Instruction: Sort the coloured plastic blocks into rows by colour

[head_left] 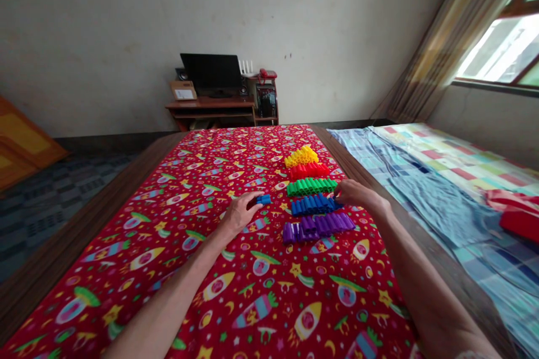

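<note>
Rows of small plastic pieces lie sorted by colour on the red rocket-print cloth [177, 179]: yellow [301, 156], red [309, 170], green [311, 186], blue [312, 205], purple [318, 226]. My left hand [240, 213] pinches a single blue piece [264, 199] just left of the blue row. My right hand [356, 193] rests at the right end of the blue row, fingers curled against it.
The cloth covers a wooden table [63, 252]. A bed with a checked sheet [438, 179] and red fabric [520, 213] lies to the right. A desk with a monitor [211, 72] stands against the far wall. A curtained window [501, 47] is at upper right.
</note>
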`<control>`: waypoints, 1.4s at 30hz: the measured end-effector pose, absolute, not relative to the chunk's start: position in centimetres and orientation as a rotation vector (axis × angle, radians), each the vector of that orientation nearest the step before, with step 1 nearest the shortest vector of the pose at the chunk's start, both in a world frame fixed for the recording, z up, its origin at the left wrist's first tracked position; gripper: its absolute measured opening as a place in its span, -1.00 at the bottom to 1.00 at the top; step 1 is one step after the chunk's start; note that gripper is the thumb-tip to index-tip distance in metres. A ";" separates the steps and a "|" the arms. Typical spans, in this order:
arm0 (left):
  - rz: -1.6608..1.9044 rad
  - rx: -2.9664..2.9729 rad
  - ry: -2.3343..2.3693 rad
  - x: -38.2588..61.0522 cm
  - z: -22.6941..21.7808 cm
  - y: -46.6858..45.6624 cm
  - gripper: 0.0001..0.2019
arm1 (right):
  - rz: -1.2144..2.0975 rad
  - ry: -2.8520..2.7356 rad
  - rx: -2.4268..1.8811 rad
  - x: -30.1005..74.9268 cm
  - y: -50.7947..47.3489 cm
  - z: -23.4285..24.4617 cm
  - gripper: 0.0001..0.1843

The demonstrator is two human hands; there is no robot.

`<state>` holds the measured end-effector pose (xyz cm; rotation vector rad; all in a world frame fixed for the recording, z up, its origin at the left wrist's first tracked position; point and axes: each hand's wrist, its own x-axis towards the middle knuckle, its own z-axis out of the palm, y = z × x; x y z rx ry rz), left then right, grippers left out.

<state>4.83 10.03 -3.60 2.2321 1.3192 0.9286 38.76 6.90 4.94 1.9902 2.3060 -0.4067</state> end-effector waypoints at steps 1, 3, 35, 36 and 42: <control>0.932 2.228 1.318 4.8 -3.6 10.0 -0.68 | -0.464 2.294 1.990 38.7 7.0 4.9 -0.75; 0.939 2.219 1.314 4.8 -3.6 10.1 -0.69 | -0.532 2.257 1.967 38.8 7.0 5.0 -0.73; 0.880 1.063 0.651 9.0 2.3 3.2 -0.35 | -0.362 3.467 0.965 28.7 1.4 8.0 -0.65; 0.880 1.090 0.675 9.1 2.3 3.3 -0.36 | -0.335 3.466 0.993 29.1 1.5 8.2 -0.64; 0.954 1.563 0.936 8.2 0.3 4.7 -0.52 | -0.133 3.109 1.564 35.4 3.8 8.4 -0.71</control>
